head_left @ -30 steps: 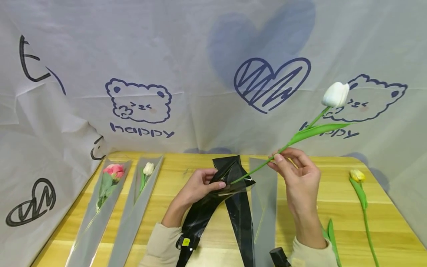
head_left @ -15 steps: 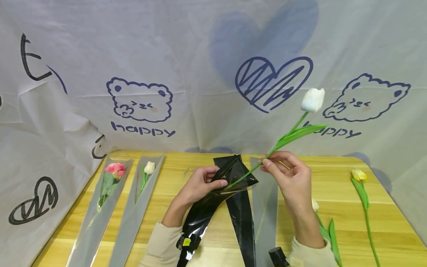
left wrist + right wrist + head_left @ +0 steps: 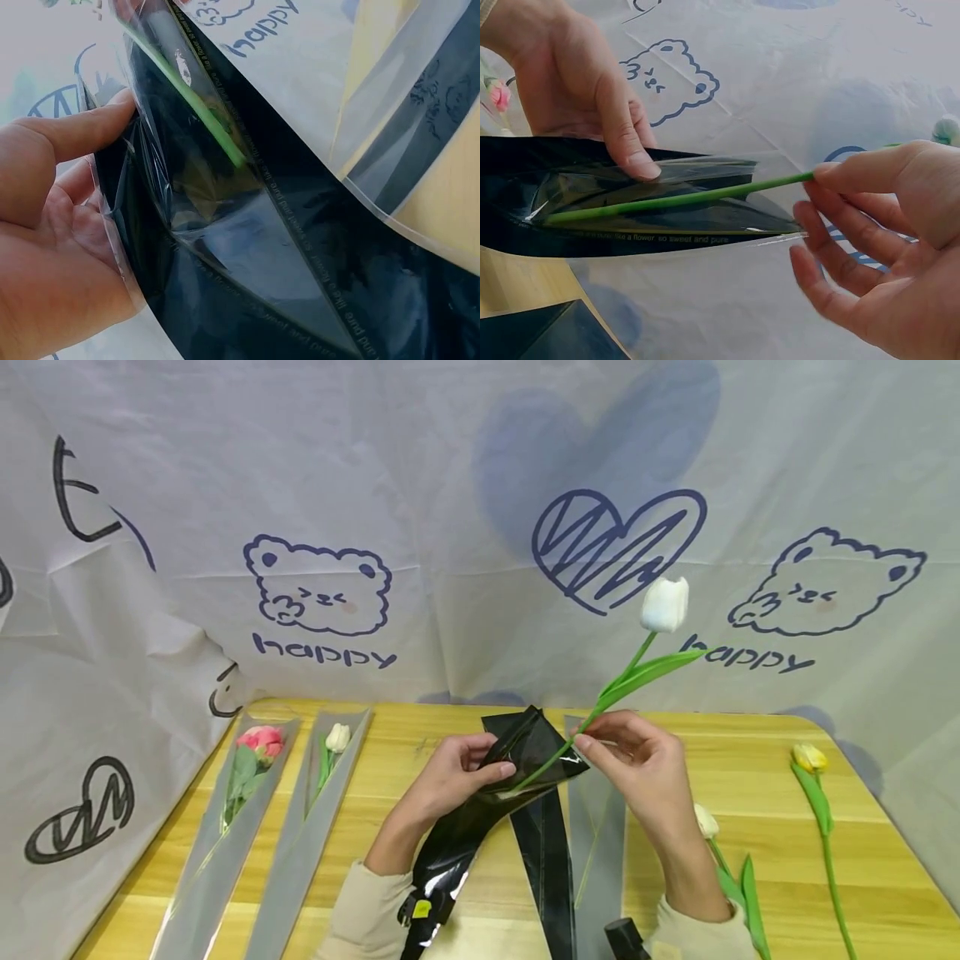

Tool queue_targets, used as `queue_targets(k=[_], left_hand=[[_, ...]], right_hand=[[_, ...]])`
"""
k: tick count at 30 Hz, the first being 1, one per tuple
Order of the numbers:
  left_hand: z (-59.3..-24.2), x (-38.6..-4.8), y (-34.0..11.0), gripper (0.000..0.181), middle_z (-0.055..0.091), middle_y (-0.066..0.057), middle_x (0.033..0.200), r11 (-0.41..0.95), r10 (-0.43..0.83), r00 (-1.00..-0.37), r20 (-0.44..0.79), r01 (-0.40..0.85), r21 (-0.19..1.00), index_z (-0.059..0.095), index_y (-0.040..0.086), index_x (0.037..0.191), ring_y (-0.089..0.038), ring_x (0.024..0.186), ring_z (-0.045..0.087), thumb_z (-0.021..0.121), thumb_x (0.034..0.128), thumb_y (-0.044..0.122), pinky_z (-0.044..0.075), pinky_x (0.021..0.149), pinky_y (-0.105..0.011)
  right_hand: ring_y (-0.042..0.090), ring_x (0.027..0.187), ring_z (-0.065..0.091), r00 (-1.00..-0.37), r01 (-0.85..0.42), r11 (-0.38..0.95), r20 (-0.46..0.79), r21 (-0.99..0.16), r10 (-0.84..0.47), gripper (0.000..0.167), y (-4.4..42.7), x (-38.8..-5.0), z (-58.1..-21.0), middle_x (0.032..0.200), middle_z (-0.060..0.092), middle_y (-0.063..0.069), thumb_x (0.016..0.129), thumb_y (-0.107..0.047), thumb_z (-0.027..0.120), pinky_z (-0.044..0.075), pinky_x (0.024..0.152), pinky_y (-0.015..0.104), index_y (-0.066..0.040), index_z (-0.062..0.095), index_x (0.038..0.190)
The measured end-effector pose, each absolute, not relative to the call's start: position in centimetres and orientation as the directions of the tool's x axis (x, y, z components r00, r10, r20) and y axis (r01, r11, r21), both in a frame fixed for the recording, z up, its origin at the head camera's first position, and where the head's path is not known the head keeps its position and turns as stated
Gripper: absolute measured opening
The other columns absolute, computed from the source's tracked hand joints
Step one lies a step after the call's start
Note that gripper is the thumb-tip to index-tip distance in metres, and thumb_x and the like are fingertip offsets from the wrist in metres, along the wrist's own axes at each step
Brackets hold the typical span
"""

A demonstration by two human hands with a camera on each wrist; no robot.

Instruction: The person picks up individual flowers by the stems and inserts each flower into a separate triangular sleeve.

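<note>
My left hand [image 3: 457,781] grips the edge of a black flower sleeve [image 3: 450,852] with a clear front, thumb on top, near its mouth. A white tulip [image 3: 665,604] with a long green leaf leans up to the right. Its stem is pinched between thumb and fingertips of my right hand [image 3: 645,768]. In the right wrist view the lower stem [image 3: 667,201] lies inside the sleeve's mouth, behind the clear film. The left wrist view shows the stem's cut end [image 3: 238,159] within the sleeve, pointing down its length.
Another black sleeve [image 3: 543,868] and a grey sleeve [image 3: 600,827] lie beneath the hands. At left lie a wrapped pink flower [image 3: 261,742] and a wrapped white tulip [image 3: 338,739]. At right are a loose white tulip [image 3: 705,821] and a yellow tulip [image 3: 809,757]. Printed cloth hangs behind.
My right hand has moved left and slightly down, sliding the tulip stem deeper into the black sleeve. The white bloom has come down and left. My left hand stays almost still.
</note>
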State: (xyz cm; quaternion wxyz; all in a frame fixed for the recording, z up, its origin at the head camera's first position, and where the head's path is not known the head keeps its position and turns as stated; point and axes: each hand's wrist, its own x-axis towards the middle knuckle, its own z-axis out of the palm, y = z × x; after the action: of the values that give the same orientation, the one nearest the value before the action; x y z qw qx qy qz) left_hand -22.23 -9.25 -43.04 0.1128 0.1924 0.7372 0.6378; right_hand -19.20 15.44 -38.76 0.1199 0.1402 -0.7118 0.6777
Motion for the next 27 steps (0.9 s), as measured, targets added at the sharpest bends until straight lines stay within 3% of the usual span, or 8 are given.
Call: queue_targets(k=[4, 10, 16, 21, 27], left_hand=[[-42.76, -21.95, -9.01, 0.016, 0.07, -0.004, 0.088, 0.113, 0.435, -0.896, 0.083, 0.146, 0.983, 0.068, -0.007, 0.11, -0.012, 0.076, 0.064, 0.069, 0.0974, 0.003, 0.05, 0.068, -0.022], [-42.38, -21.88, -8.84, 0.018, 0.071, -0.004, 0.09, 0.097, 0.445, -0.891, 0.091, 0.149, 0.984, 0.068, -0.007, 0.112, -0.011, 0.078, 0.066, 0.069, 0.0985, 0.005, 0.052, 0.071, -0.022], [-42.28, -21.86, -8.74, 0.019, 0.073, -0.013, 0.096, 0.069, 0.462, -0.881, 0.1, 0.148, 0.987, 0.068, -0.007, 0.114, -0.02, 0.083, 0.071, 0.068, 0.0991, 0.005, 0.055, 0.073, -0.026], [-42.32, -21.81, -8.61, 0.016, 0.071, -0.021, 0.094, 0.063, 0.479, -0.869, 0.125, 0.176, 0.982, 0.068, -0.007, 0.111, -0.029, 0.083, 0.07, 0.067, 0.0996, 0.004, 0.054, 0.072, -0.028], [-42.1, -21.55, -8.54, 0.014, 0.07, -0.018, 0.091, 0.085, 0.487, -0.862, 0.141, 0.207, 0.975, 0.069, -0.006, 0.11, -0.023, 0.078, 0.067, 0.066, 0.1002, 0.004, 0.052, 0.069, -0.027]], right_hand=[[0.019, 0.093, 0.072, -0.932, -0.361, 0.127, 0.353, -0.924, -0.084, 0.012, 15.31, -19.24, -38.85, 0.1, 0.072, 0.012, 0.092, -0.002, 0.076, 0.057, 0.081, 0.027, 0.004, 0.071, 0.101], [0.019, 0.105, 0.069, -0.924, -0.374, 0.123, 0.358, -0.919, -0.136, 0.01, 15.19, -19.44, -39.0, 0.112, 0.07, 0.021, 0.09, 0.004, 0.076, 0.057, 0.086, 0.028, 0.005, 0.071, 0.098], [0.022, 0.118, 0.064, -0.929, -0.35, 0.132, 0.326, -0.927, -0.176, 0.012, 15.18, -19.47, -39.02, 0.12, 0.069, 0.017, 0.087, 0.007, 0.078, 0.056, 0.09, 0.029, 0.005, 0.07, 0.095], [0.028, 0.125, 0.058, -0.942, -0.309, 0.216, 0.268, -0.926, -0.201, 0.014, 15.17, -19.35, -38.93, 0.127, 0.068, 0.015, 0.087, 0.001, 0.08, 0.054, 0.091, 0.027, 0.002, 0.075, 0.1], [0.027, 0.108, 0.066, -0.952, -0.276, 0.318, 0.213, -0.907, -0.218, 0.016, 15.02, -19.23, -38.87, 0.112, 0.072, 0.014, 0.088, -0.004, 0.081, 0.055, 0.087, 0.026, 0.001, 0.076, 0.103]])
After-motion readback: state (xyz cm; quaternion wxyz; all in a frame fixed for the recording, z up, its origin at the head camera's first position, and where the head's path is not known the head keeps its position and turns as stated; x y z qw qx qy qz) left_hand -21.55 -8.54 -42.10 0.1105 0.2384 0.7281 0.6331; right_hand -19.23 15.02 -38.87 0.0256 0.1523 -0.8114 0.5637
